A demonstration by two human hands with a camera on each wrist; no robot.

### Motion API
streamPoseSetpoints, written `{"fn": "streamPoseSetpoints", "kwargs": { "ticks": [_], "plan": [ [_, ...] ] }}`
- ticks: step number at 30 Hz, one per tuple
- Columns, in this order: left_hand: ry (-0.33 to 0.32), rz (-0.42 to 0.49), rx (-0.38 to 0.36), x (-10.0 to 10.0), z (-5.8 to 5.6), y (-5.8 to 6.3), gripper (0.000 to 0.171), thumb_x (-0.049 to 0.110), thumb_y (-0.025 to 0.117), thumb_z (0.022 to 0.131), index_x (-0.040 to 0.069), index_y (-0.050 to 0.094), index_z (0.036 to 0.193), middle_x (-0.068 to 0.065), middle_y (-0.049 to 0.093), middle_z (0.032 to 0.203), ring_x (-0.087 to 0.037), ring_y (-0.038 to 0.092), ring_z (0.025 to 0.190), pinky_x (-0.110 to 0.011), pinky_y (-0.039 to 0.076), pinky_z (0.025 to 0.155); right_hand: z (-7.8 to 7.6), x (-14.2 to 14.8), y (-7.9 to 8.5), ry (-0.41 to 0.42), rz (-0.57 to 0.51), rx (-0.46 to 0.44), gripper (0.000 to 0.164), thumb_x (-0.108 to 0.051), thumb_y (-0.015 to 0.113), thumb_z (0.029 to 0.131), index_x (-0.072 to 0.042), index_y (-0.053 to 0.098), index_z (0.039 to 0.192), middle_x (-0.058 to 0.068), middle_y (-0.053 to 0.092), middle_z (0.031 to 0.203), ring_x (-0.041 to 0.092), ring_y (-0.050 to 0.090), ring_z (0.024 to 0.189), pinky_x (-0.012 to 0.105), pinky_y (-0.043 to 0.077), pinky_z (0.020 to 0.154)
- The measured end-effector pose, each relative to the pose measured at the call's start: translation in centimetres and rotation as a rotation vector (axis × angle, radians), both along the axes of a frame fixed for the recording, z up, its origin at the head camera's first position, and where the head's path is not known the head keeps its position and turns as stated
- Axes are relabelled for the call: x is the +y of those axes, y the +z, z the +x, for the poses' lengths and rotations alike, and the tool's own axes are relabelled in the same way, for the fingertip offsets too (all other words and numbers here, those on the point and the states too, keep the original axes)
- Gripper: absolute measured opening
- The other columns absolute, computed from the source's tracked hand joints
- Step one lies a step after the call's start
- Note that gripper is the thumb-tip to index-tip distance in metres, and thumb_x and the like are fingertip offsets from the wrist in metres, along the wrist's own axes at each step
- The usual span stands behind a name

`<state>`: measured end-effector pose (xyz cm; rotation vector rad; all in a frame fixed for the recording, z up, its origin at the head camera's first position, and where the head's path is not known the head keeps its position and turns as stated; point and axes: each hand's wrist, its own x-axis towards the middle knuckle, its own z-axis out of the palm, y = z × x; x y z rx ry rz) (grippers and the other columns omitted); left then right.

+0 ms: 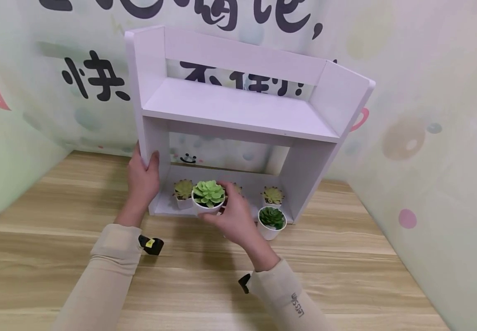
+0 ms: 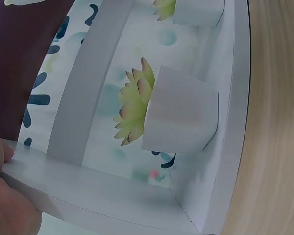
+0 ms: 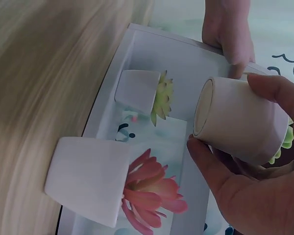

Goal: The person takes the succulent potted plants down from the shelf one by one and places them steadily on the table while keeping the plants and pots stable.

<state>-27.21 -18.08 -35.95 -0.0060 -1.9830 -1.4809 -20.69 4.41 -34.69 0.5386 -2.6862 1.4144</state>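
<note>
My left hand (image 1: 143, 180) grips the left side panel of a white two-tier shelf (image 1: 238, 103), thumb on the inner face. In my right hand (image 1: 237, 218) is a potted green succulent (image 1: 208, 193), its round white pot (image 3: 235, 117) pinched between thumb and fingers. The pot is held up before the lower tier, at its left half. Behind it, a small yellow-green succulent (image 2: 181, 107) in a square white pot stands at the lower tier's left end. A red succulent (image 3: 154, 191) in a white pot shows in the right wrist view; my right hand mostly hides it in the head view.
Another yellow-green succulent (image 1: 273, 196) stands at the lower tier's right end, and one more (image 1: 237, 187) is partly hidden behind my right hand. A dark green potted succulent (image 1: 271, 219) is at the shelf's front right. Printed walls (image 1: 428, 138) border the wooden table (image 1: 189, 294).
</note>
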Motion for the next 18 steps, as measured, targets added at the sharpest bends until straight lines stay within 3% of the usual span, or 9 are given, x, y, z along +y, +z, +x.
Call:
{"fn": "streamPoseSetpoints", "kwargs": {
  "ticks": [8, 18],
  "plan": [
    [0.002, 0.007, 0.028, 0.1, -0.1, 0.0, 0.044, 0.022, 0.045, 0.099, 0.001, 0.041, 0.139, -0.024, 0.054, 0.13, -0.037, 0.053, 0.115, -0.059, 0.041, 0.097, -0.2, -0.1, -0.5, 0.001, 0.064, -0.002, 0.081, -0.023, 0.084, 0.071, -0.011, 0.041, 0.139, 0.009, 0.056, 0.128, 0.021, 0.059, 0.105, 0.034, 0.053, 0.084],
    [0.006, 0.007, 0.025, 0.0, 0.0, 0.1, 0.044, 0.021, 0.045, 0.099, 0.003, 0.041, 0.139, -0.024, 0.053, 0.131, -0.037, 0.052, 0.115, -0.057, 0.041, 0.098, -0.2, -0.7, -1.3, 0.008, 0.164, -0.034, 0.082, -0.025, 0.084, 0.069, -0.008, 0.041, 0.137, 0.01, 0.058, 0.128, 0.028, 0.054, 0.118, 0.045, 0.042, 0.1]
  ]
}}
